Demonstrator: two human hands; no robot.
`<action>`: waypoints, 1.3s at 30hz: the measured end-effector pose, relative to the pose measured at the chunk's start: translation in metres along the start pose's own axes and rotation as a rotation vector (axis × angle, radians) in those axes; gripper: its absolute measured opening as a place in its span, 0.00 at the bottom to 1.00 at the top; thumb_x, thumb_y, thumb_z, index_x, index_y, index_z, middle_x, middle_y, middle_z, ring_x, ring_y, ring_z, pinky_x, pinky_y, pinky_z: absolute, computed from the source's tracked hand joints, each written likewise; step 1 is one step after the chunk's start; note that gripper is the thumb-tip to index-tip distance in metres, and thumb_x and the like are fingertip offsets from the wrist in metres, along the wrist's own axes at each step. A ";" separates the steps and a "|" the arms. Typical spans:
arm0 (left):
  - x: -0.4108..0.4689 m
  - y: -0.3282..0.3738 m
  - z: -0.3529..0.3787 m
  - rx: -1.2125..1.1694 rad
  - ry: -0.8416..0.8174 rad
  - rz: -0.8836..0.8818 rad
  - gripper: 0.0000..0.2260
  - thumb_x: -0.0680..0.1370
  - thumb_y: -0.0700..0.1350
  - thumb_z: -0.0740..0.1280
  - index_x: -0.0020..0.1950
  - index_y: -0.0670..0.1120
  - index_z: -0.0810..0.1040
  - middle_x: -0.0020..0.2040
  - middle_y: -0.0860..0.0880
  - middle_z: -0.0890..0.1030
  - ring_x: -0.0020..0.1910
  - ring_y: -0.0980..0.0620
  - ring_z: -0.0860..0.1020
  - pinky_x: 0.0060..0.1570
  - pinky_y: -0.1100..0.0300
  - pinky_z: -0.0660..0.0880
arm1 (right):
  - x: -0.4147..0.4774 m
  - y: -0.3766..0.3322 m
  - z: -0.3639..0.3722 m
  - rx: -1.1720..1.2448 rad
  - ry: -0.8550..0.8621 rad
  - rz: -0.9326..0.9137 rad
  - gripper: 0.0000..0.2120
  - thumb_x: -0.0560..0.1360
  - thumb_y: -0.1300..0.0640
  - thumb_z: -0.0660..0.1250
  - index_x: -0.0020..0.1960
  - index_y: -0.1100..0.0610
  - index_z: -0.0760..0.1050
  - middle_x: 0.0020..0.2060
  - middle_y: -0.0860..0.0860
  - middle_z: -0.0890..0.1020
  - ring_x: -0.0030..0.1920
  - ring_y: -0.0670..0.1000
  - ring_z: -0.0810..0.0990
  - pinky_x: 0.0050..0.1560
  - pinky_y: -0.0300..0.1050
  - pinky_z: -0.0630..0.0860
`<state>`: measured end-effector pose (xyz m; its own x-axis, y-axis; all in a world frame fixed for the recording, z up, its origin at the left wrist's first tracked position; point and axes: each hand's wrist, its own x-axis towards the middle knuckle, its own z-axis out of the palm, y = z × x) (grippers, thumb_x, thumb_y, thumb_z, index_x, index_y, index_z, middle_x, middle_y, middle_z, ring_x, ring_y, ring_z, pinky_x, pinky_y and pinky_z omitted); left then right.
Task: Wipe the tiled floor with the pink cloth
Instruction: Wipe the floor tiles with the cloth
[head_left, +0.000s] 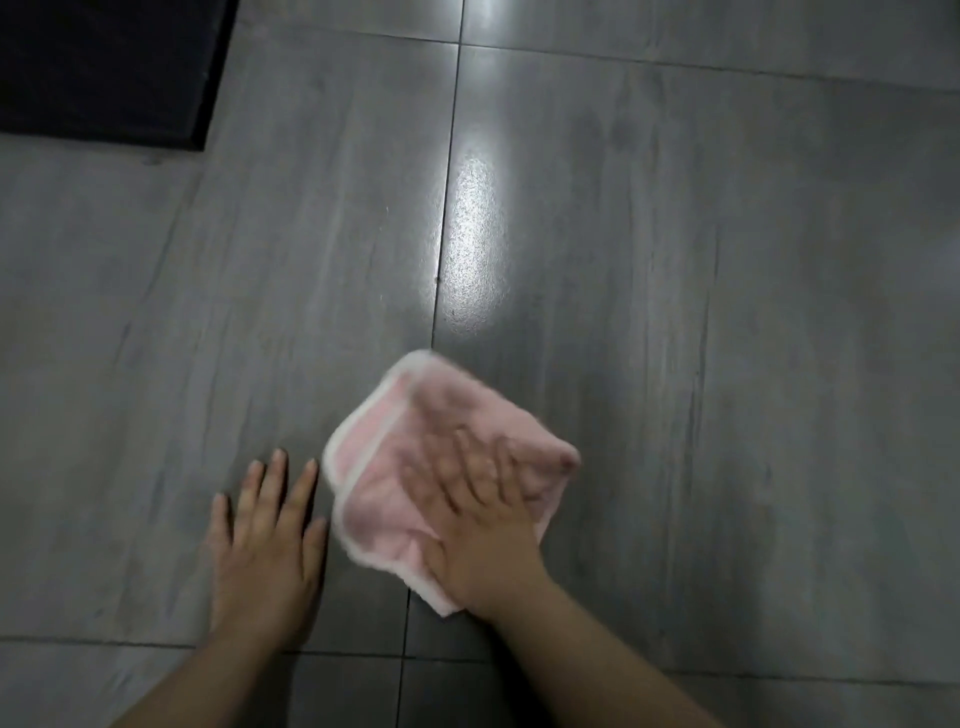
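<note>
Pink cloth (395, 467), folded and edged in white, lies flat on the grey tiled floor (675, 312) across a grout line, directly under the right hand (480, 525), whose straight, spread fingers press down on it, blurred. Just to its left, apart from the cloth, the left hand (265, 540) rests flat on the tile with fingers extended. A black mat (104, 67) lies at the far left corner.
</note>
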<state>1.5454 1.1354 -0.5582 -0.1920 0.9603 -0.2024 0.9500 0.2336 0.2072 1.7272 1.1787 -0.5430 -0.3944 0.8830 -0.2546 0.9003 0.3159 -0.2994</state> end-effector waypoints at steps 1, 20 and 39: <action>0.012 0.002 0.002 -0.017 0.044 -0.050 0.23 0.78 0.51 0.47 0.66 0.41 0.68 0.65 0.34 0.72 0.67 0.41 0.62 0.69 0.60 0.41 | 0.002 0.009 0.007 -0.069 -0.017 -0.143 0.24 0.69 0.45 0.51 0.60 0.47 0.77 0.59 0.51 0.80 0.68 0.55 0.64 0.69 0.52 0.49; 0.036 0.006 0.007 -0.008 -0.018 -0.096 0.25 0.72 0.50 0.51 0.64 0.39 0.69 0.64 0.33 0.72 0.65 0.41 0.60 0.67 0.67 0.30 | 0.077 0.034 -0.001 -0.113 0.152 -0.139 0.27 0.71 0.47 0.52 0.69 0.52 0.66 0.68 0.56 0.71 0.71 0.60 0.60 0.68 0.61 0.48; 0.038 0.012 -0.011 -0.018 -0.106 -0.119 0.28 0.72 0.58 0.53 0.70 0.51 0.62 0.74 0.41 0.58 0.74 0.42 0.53 0.71 0.44 0.47 | -0.081 0.041 0.073 -0.199 0.291 -0.113 0.29 0.76 0.47 0.52 0.75 0.50 0.51 0.76 0.52 0.44 0.76 0.54 0.46 0.75 0.52 0.45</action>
<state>1.5472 1.1760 -0.5531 -0.2748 0.9044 -0.3263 0.9175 0.3482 0.1925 1.7827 1.0950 -0.6020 -0.4504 0.8914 0.0511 0.8835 0.4532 -0.1185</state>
